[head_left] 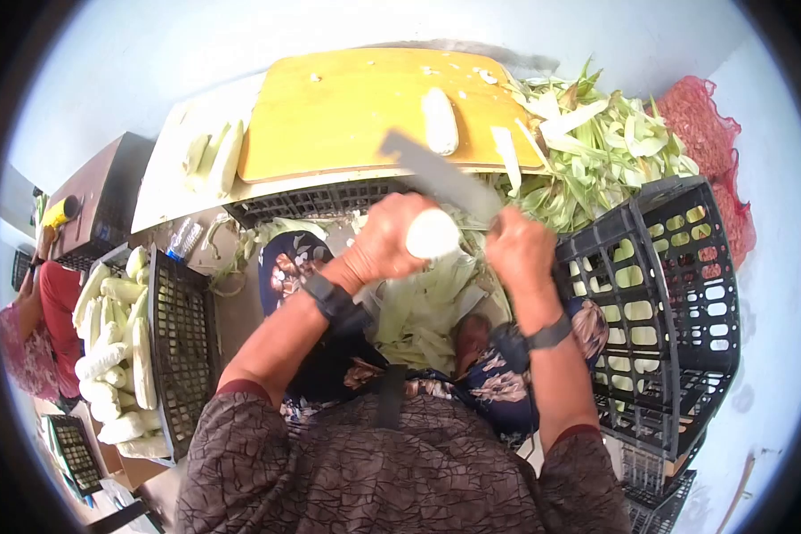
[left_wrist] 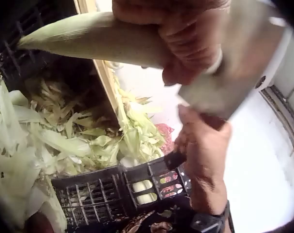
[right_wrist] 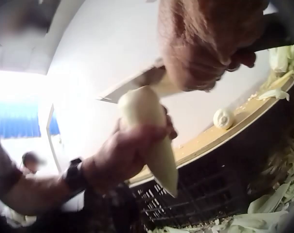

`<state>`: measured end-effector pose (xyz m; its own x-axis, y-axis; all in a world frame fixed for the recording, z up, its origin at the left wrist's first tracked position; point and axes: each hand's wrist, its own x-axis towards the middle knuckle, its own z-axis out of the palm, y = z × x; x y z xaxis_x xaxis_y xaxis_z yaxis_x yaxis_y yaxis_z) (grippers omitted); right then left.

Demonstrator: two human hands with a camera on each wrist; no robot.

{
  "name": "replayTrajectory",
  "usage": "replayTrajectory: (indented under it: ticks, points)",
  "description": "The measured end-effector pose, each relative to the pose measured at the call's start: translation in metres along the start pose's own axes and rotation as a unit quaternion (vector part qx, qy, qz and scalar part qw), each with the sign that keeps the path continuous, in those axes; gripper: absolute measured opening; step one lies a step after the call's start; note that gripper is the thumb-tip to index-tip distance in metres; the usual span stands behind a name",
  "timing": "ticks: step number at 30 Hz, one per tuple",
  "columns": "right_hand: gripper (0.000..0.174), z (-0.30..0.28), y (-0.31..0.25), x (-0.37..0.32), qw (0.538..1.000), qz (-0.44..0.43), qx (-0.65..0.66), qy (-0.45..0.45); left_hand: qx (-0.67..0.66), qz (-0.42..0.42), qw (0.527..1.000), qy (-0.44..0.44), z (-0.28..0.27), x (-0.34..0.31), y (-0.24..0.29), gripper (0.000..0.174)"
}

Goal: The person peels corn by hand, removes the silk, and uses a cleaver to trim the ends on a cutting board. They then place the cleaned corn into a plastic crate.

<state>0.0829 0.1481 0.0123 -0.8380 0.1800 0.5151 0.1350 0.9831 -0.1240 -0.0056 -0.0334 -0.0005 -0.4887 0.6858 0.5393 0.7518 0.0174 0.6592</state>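
In the head view the left hand [head_left: 378, 242] hides most of the one cob [head_left: 432, 233] it grips; only the pale blunt end shows. The right wrist view shows the cob's [right_wrist: 148, 133] long axis near upright, blunt end up and pointed tip down, held in the air in front of the yellow board [head_left: 347, 107]. The right hand [head_left: 518, 251] is closed round the handle of one knife [head_left: 438, 175]. The handle is hidden in the fist and the blade is blurred, just behind the cob. One more cob [head_left: 439, 120] lies on the board, beside a heap of husks [head_left: 596, 133]. Peeled cobs [head_left: 116, 356] beside the left crate [head_left: 182, 338] overlap too much to count.
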Motion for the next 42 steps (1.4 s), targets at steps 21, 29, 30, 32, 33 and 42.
replayTrajectory:
  ticks: [21,29,30,32,33,42]
  points:
    - [0.016,-0.015,-0.001,0.002,0.956,0.170,0.229,0.065,-0.307,-0.253,0.917,-0.007,0.006,0.005,-0.025,0.057]
    - [0.016,-0.020,-0.016,-0.009,0.963,0.074,0.253,0.062,-0.158,-0.242,0.956,-0.042,0.007,0.007,-0.032,0.058]
    - [0.016,-0.018,-0.017,-0.011,0.966,0.056,0.245,0.062,-0.191,-0.214,0.958,-0.031,0.007,0.007,-0.028,0.057]
    - [0.019,-0.018,-0.022,-0.012,0.970,0.004,0.226,0.085,-0.123,-0.125,0.985,0.000,0.012,-0.002,-0.035,0.050]
    - [0.019,-0.020,-0.024,-0.011,0.970,0.004,0.226,0.085,-0.123,-0.125,0.985,0.000,0.016,-0.008,-0.045,0.050]
    - [0.029,-0.025,-0.030,-0.014,0.975,-0.102,0.188,0.058,-0.384,-0.220,0.895,0.057,-0.003,-0.002,-0.003,0.042]
